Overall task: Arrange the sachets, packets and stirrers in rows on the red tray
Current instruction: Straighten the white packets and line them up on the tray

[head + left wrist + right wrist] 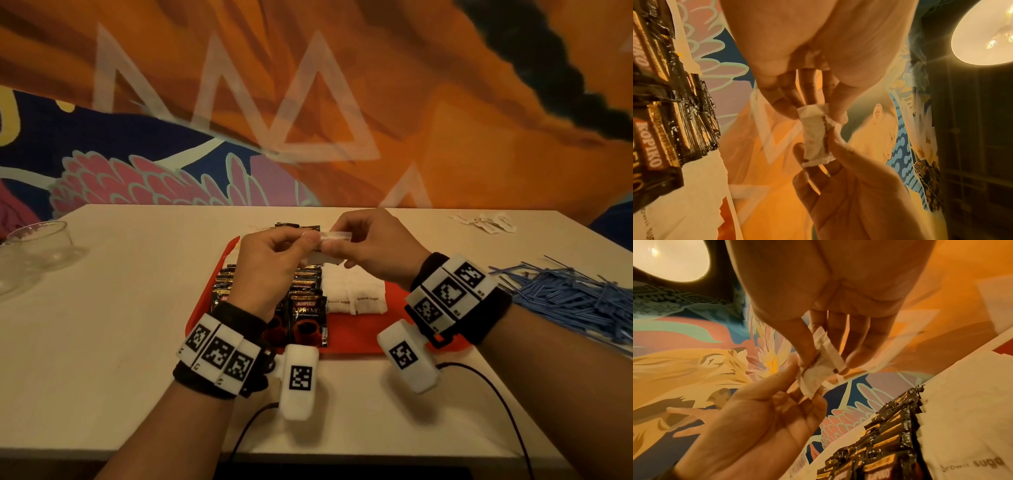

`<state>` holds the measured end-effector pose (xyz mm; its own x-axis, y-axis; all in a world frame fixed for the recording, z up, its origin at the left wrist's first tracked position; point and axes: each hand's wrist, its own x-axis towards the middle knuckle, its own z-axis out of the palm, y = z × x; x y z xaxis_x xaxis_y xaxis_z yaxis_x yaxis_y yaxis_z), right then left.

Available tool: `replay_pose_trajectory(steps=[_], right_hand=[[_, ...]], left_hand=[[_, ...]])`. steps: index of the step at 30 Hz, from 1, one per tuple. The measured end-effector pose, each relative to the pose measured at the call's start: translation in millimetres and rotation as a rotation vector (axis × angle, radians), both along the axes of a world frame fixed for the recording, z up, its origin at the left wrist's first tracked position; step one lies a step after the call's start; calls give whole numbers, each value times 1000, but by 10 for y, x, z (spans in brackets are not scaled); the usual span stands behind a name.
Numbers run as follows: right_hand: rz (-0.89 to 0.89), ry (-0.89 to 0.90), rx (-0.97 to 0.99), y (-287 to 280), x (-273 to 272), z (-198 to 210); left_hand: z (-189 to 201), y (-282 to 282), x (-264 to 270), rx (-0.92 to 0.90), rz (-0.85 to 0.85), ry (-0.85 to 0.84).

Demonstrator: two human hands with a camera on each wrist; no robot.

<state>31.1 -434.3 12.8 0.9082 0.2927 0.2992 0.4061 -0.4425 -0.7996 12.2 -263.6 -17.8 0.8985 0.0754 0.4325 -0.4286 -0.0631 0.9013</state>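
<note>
Pale table [137, 308] set against an orange, blue and pink mural wall [445, 102], lit by a round lamp [982, 32]; a red tray [359, 329] carries black Kopiko coffee packets [306, 308] in overlapping rows beside white brown sugar sachets [356, 298]. Above the tray, one white sachet [334, 236] is pinched at opposite ends between thumb and fingertips of the left hand [270, 267] and right hand [373, 250]; its print is blurred. Tray's left rows are partly hidden by the left hand; blue stirrers [565, 294] are heaped near the right table edge, cut off by the frame; a glass bowl [37, 246] stands far left.

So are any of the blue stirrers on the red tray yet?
No: in the head view the blue stirrers lie heaped on the table to the right of the red tray.
</note>
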Motion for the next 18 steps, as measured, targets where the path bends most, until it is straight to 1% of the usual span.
replay_pose_trajectory(steps=[2,6,8,10,13,18], right_hand=[[11,4,5,-4,4,-18],[-35,-22,-60,-28,15,-52],[-25,12,-59,-40,14,-46],[13,70,-86,-70,10,-27],[44,157,-229,-155,28,-24],[-81,302,-452,-298,198,-210]], left_hand=[[-10,5,10,6,17,-8],[-39,0,30,16,71,-31],[-58,-16,36,33,98,-38],[-65,-25,36,21,82,-18],[-56,13,38,-64,48,53],[-24,130,21,-159,-5,129]])
